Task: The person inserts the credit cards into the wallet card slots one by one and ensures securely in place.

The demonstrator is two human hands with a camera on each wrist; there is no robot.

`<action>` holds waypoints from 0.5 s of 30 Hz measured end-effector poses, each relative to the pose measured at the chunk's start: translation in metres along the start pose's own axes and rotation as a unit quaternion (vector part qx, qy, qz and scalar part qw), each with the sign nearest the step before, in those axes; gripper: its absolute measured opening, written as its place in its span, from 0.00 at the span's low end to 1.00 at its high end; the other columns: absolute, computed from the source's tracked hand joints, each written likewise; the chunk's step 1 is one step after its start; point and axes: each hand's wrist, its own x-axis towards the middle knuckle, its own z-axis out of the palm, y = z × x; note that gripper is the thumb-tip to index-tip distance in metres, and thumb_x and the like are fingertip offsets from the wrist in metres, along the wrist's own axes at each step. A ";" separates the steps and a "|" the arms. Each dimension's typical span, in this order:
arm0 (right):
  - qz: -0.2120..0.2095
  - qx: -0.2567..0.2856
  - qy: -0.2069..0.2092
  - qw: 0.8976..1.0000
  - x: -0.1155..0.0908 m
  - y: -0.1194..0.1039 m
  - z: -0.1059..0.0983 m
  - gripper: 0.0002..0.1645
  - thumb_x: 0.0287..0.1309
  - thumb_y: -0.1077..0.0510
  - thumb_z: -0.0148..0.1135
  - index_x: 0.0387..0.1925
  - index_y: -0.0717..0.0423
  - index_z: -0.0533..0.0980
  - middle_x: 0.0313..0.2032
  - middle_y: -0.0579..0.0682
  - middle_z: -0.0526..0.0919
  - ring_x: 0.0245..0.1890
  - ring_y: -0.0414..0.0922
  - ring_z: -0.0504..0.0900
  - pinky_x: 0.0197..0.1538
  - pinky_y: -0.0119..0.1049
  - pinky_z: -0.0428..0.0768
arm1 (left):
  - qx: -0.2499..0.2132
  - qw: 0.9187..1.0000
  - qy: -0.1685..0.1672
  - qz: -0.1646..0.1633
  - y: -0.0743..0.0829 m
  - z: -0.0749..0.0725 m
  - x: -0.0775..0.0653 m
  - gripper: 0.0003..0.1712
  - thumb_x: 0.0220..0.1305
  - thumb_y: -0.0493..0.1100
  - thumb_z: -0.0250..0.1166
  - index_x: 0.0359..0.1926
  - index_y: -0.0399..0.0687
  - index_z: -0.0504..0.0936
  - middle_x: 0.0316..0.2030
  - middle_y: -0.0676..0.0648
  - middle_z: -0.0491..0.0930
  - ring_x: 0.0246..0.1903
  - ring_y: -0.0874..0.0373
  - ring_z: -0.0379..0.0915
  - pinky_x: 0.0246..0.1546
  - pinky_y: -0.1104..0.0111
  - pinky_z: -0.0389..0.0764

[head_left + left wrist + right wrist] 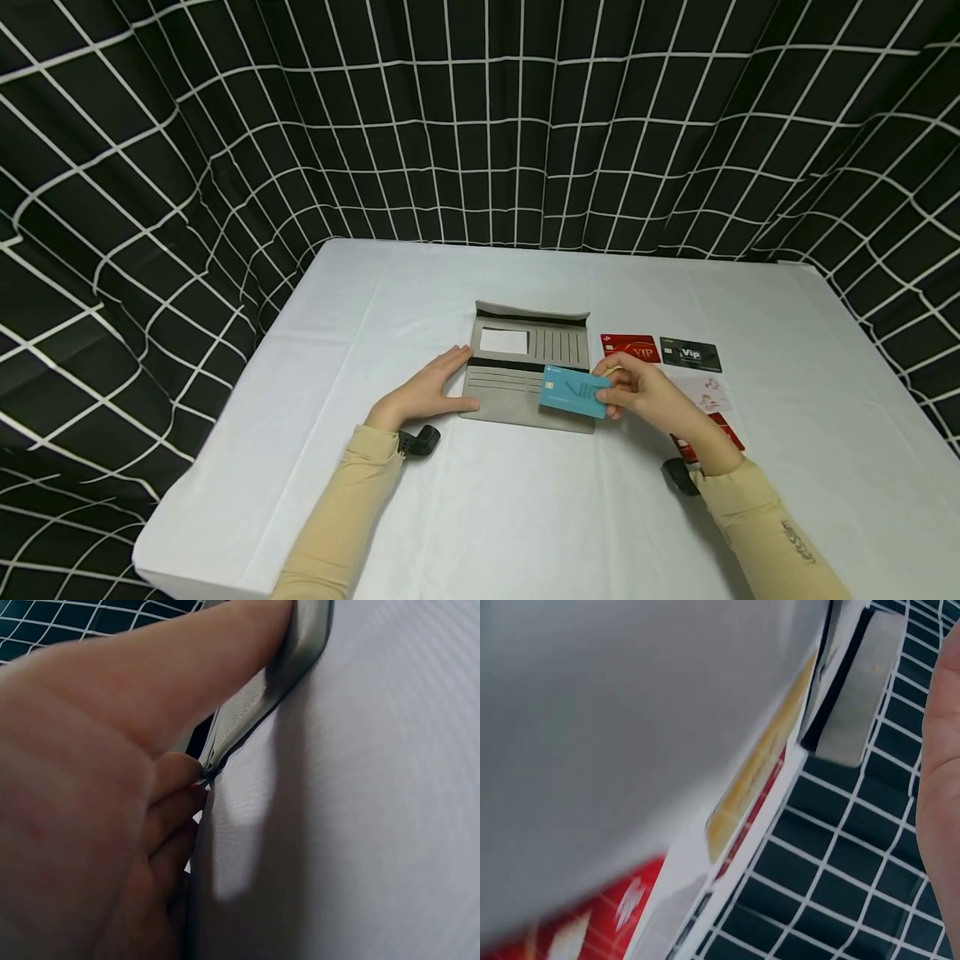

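A grey wallet (pixel 498 404) lies spread flat on the table, with rows of card slots and a white card (pixel 504 341) behind its window. My left hand (pixel 423 390) rests against its left edge, fingers extended at the fold and thumb laid on the lower flap. In the left wrist view, the thumb (pixel 217 664) presses on the wallet's rim. Over the lower right part of the wallet, my right hand (pixel 637 387) pinches a blue card (pixel 572 390) by its right end. The right wrist view shows only the side of that hand (pixel 941 795).
Right of the wallet lie a red VIP card (pixel 628 346), a black VIP card (pixel 692 355), a pale card with pink flowers (pixel 708 392) and another red card (pixel 726 429), partly under my right wrist. A black curtain with a white grid (pixel 480 125) hangs behind the white table (pixel 525 517).
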 end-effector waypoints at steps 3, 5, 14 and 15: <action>0.009 0.001 -0.007 1.000 0.010 0.000 0.005 0.18 0.56 0.69 0.61 0.46 0.68 0.67 0.26 0.62 0.75 0.22 0.49 0.77 0.29 0.39 0.79 | -0.002 1.000 0.004 0.007 -0.002 0.001 0.000 0.54 0.53 0.63 0.65 0.72 0.44 0.50 0.71 0.46 0.45 0.69 0.53 0.36 0.65 0.56 0.46; 0.012 0.003 -0.011 1.000 0.017 0.000 0.008 0.18 0.56 0.68 0.61 0.47 0.68 0.67 0.25 0.61 0.75 0.22 0.50 0.76 0.29 0.39 0.79 | 0.000 1.000 0.006 0.007 -0.003 0.002 0.000 0.54 0.53 0.63 0.65 0.71 0.44 0.50 0.71 0.45 0.46 0.69 0.53 0.36 0.65 0.56 0.46; 0.036 0.037 -0.020 0.998 0.040 0.000 0.015 0.19 0.58 0.67 0.60 0.49 0.67 0.66 0.25 0.60 0.73 0.21 0.48 0.75 0.29 0.37 0.79 | 0.005 1.000 0.003 0.003 -0.004 0.003 0.001 0.54 0.52 0.65 0.64 0.72 0.47 0.50 0.71 0.46 0.45 0.69 0.56 0.36 0.65 0.58 0.47; 0.038 0.037 -0.022 0.998 0.043 0.000 0.016 0.19 0.58 0.67 0.60 0.49 0.67 0.66 0.25 0.60 0.73 0.22 0.49 0.75 0.30 0.37 0.79 | 0.006 1.000 0.004 0.004 -0.004 0.003 0.001 0.54 0.52 0.65 0.64 0.72 0.47 0.50 0.71 0.46 0.45 0.69 0.56 0.36 0.65 0.58 0.47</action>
